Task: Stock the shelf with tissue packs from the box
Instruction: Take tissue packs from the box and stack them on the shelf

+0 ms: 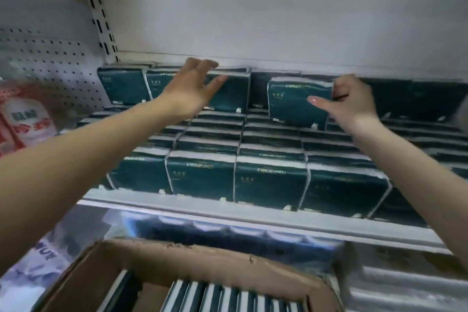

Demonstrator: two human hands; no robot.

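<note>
Shelving comes first: a white metal shelf (177,206) with a perforated back panel spans the view, and most of its deck is already covered by dark teal tissue packs (268,185) with white edges, laid in close rows running front to back. A second tier stands along the rear wall. Below, nearest the camera, sits a brown cardboard box (202,261) with torn flaps. It holds more teal-and-white packs on edge (228,296), so stock remains to move.

Both arms reach to the rear tier, hands well apart. The left hand (192,88) lies with straight, spread fingers against the upper edge of a rear pack, seemingly steadying that stack. The right hand (354,101) grips a single teal pack (296,101) by its right end, thumb across the front face and fingers curled behind, holding it upright just in front of the gap in the rear tier.

The step in hand looks like seating this pack in the upper tier. The next move likely calls for pushing it back flush with its neighbours, letting go, then reaching down to the box for another. The packs are soft, so a firm squeeze may crumple the wrap.
</note>
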